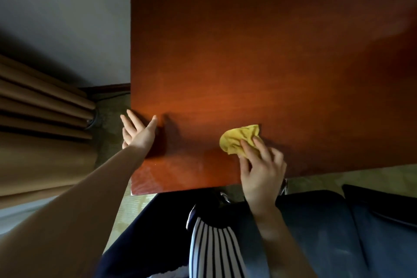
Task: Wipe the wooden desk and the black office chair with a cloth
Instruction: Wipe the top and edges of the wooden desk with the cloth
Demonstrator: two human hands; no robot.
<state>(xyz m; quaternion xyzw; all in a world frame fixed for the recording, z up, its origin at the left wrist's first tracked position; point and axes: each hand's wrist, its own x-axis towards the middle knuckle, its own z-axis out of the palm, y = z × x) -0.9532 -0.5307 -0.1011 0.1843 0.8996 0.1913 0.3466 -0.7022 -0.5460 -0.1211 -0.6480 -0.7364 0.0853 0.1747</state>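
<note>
The right hand (259, 165) pinches the bunched yellow cloth (239, 139) against the tabletop (248, 52) for wiping, while the left hand (137, 133), fingers straight, seems to brace the edge.

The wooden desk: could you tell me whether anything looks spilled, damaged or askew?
Nothing stands out: the wooden desk looks unmarked; the right hand grips a yellow cloth on it, the left hand at its edge.
</note>
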